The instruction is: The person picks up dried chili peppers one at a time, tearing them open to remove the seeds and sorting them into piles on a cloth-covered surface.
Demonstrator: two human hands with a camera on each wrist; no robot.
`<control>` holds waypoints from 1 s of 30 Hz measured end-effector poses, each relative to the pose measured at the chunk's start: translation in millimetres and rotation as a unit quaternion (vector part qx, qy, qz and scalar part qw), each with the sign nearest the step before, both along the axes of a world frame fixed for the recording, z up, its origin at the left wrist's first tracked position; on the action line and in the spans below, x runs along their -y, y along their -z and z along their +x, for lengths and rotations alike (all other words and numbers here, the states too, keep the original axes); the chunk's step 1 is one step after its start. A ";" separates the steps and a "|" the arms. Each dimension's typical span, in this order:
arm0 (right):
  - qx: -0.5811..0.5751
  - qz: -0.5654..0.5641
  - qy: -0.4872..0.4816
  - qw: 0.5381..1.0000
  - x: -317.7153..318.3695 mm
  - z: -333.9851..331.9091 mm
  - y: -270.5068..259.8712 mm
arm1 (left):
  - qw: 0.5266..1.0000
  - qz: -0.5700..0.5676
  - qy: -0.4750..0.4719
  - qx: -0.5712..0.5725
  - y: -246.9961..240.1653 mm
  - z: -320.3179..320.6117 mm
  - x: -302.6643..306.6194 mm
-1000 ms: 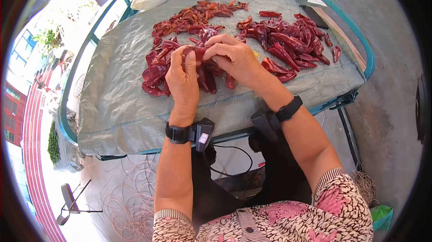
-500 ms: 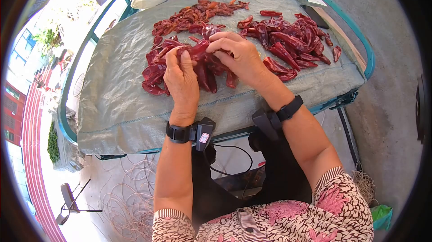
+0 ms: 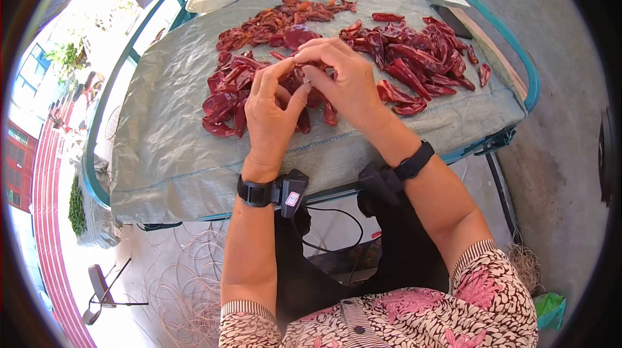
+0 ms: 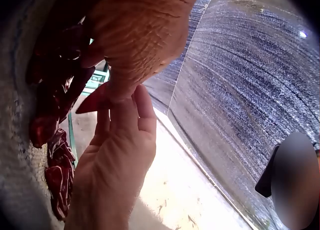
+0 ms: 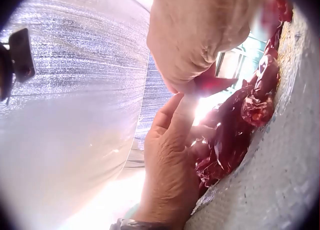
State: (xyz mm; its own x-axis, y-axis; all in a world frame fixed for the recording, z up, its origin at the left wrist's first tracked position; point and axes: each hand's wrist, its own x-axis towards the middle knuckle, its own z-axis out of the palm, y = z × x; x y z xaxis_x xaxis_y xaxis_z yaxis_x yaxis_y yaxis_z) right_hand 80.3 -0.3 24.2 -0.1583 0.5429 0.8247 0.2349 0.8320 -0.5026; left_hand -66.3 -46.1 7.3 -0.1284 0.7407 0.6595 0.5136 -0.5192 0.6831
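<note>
My left hand (image 3: 269, 115) and right hand (image 3: 350, 86) meet fingertip to fingertip over the near pile of dried red chili peppers (image 3: 223, 105). Between them they pinch one red chili pepper (image 4: 95, 101), mostly covered by fingers in the head view. Its pointed end sticks out beside the fingers in the left wrist view, and red flesh (image 5: 216, 84) also shows under my right hand in the right wrist view. Both thumbs come together on the near side. A broad, dark red pepper (image 3: 298, 36) appears just beyond my right fingers.
A second chili heap (image 3: 418, 56) lies to the right, and smaller, shrivelled pieces (image 3: 278, 21) lie at the back. All rest on a grey-green woven sheet (image 3: 168, 147) over a teal-railed cart bed (image 3: 531, 82). A dark flat object (image 3: 453, 21) sits by the right rail.
The chili pepper showed stretched between my hands half a second ago; now the fingertips have closed together over it. My left thumb has swung right toward the right thumb.
</note>
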 end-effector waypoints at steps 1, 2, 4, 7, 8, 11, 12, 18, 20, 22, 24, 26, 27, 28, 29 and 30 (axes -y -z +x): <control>-0.003 -0.008 -0.009 1.000 2.0 -1.3 0.5 | 1.000 -0.022 0.010 0.002 0.9 -0.6 0.0; -0.006 -0.015 -0.018 1.000 2.9 -1.9 0.6 | 0.999 -0.044 0.021 0.004 2.6 -2.0 -0.3; -0.009 -0.026 -0.023 0.999 3.6 -0.4 -0.8 | 0.999 -0.043 0.030 -0.003 5.7 -2.4 -1.5; -0.028 -0.037 -0.051 0.998 2.9 0.8 -1.4 | 0.999 0.003 0.025 -0.024 9.3 -1.4 -5.8; -0.037 -0.039 -0.065 0.996 2.5 0.9 -1.5 | 0.999 0.003 0.021 -0.027 10.4 -2.7 -7.0; -0.029 0.000 -0.083 0.996 1.9 -1.2 -0.7 | 0.998 -0.053 0.032 -0.007 12.1 -5.1 -6.8; -0.030 0.003 -0.081 0.996 2.5 -2.6 -0.8 | 0.996 -0.081 0.040 0.004 11.8 -5.2 -6.0; -0.031 -0.007 -0.081 0.996 5.1 -6.7 1.2 | 0.997 -0.075 0.010 0.007 10.1 -3.1 -3.9; -0.020 -0.009 -0.076 0.997 4.0 -9.1 6.3 | 0.997 -0.035 0.003 0.066 14.5 -3.0 -8.3; -0.018 -0.007 -0.068 0.997 5.9 -11.1 6.1 | 0.996 -0.028 0.001 0.079 14.1 -3.7 -8.0; -0.025 -0.007 -0.058 0.998 6.5 -11.1 5.4 | 0.997 -0.051 0.004 0.048 11.4 -5.9 -5.8; -0.041 -0.008 -0.044 0.998 6.0 -8.4 4.2 | 0.999 -0.041 -0.002 0.029 10.7 -6.1 -5.3; -0.050 -0.027 -0.035 0.998 6.5 -6.8 3.0 | 0.999 -0.036 -0.005 0.020 10.2 -6.1 -5.0; -0.058 -0.046 -0.027 0.997 7.3 -4.9 1.5 | 0.999 -0.031 -0.015 0.037 9.3 -5.2 -4.2; -0.066 -0.065 -0.018 0.996 7.7 -3.3 0.8 | 0.998 -0.026 -0.025 0.054 8.4 -3.6 -3.1; -0.076 -0.064 -0.025 0.995 6.1 -2.0 1.4 | 0.997 -0.021 -0.036 0.071 8.0 -3.0 -2.4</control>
